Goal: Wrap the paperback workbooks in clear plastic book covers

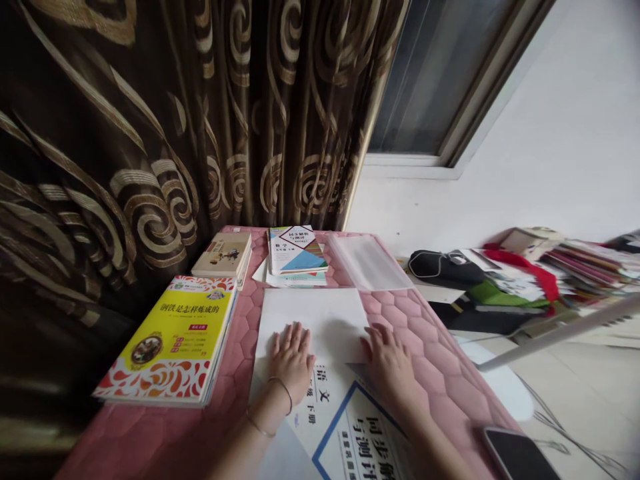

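A workbook [345, 427] with Chinese print and a blue diamond outline lies in front of me, its cover text sideways to my view. A plain white sheet [320, 307] spreads over its far part. My left hand [293, 360] rests flat on the white sheet and the workbook, fingers stretched out, a thin band at the wrist. At the sheet's right edge is my right hand [391, 363], fingers apart and fingertips on or beside that edge. My forearms cover parts of the workbook.
Yellow-covered books [175, 340] and a beige book stack [223, 257] lie on the left of the pink table [430, 353]. Behind are more workbooks [296, 250] and clear plastic covers [370, 261]. A dark phone-like device [520, 457] sits at the near right edge.
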### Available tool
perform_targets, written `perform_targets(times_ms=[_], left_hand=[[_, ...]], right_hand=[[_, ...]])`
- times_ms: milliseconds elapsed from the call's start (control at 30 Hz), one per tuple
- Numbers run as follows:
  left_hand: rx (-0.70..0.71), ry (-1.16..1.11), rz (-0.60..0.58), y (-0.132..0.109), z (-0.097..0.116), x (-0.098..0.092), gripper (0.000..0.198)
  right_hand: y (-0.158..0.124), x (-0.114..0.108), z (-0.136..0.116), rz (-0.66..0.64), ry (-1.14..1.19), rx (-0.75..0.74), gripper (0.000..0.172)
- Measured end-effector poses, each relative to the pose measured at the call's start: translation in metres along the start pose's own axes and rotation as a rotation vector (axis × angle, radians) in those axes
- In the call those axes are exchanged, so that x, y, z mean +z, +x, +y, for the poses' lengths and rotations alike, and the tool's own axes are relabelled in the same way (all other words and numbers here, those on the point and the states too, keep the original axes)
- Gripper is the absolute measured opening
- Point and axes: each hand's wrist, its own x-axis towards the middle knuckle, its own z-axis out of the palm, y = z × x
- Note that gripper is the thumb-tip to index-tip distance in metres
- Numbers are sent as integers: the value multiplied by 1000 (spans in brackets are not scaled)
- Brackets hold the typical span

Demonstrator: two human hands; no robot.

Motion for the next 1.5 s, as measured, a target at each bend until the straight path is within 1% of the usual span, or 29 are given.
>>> perform_targets(times_ms=[67,133,167,200,233,300,400,500,600,633,667,767,800,833,933,1033,1133,1267,1300,1367,1433,1500], left_hand=[[11,10,10,-1,1,0,55],[17,7,9,-1,3,-3,55],[14,3,6,-1,3,-5,55],[10,-1,2,-1,4,-7,54],[2,-2,-3,-1,3,-8,54],[-31,5,-17,-1,-2,-12,55],[-118,33,-51,-1,-17,-16,56],[-208,70,-82,-2,-30,-20,57],[-266,127,-56,1,-29,-23,56],[-253,142,-37,4,-25,-24,56],[-209,146,-22,8,-20,-25,56],[39,87,-35,22,-6,-25,62],[99,61,-52,27,-4,-24,64],[126,41,-64,32,-4,-22,64],[96,17,-84,40,-12,-15,61],[46,9,-96,42,-25,-12,62],[12,9,-106,40,-31,-12,64],[-4,6,-82,38,-28,-10,65],[-17,4,-75,39,-27,-10,65],[-47,-7,-76,44,-25,-11,65],[-60,-12,-98,53,-25,-13,63],[-61,-9,-124,66,-27,-16,62]], right_hand=[[-13,1,-19,-35,53,-220,45],[-26,6,-38,-146,112,-423,49],[-32,10,-44,-195,129,-476,52],[-37,15,-48,-235,137,-495,56],[-41,20,-49,-258,140,-487,59],[-46,28,-41,-264,133,-422,61],[-48,36,-16,-237,106,-281,66],[-48,40,5,-240,72,-162,73],[-48,41,12,-258,50,-134,76],[-46,41,10,-259,43,-131,76],[-44,40,8,-260,33,-125,77],[-31,37,-5,-271,9,-118,80],[-25,36,-9,-284,11,-134,80],[-17,35,-13,-302,18,-155,80],[6,33,-21,-376,37,-192,79],[21,32,-21,-424,27,-164,77],[26,33,-22,-464,11,-140,76],[30,35,-35,-501,25,-111,81],[32,36,-41,-498,39,-125,81],[40,37,-56,-501,88,-201,78],[51,39,-72,-518,150,-298,70],[63,42,-85,-523,195,-340,62]])
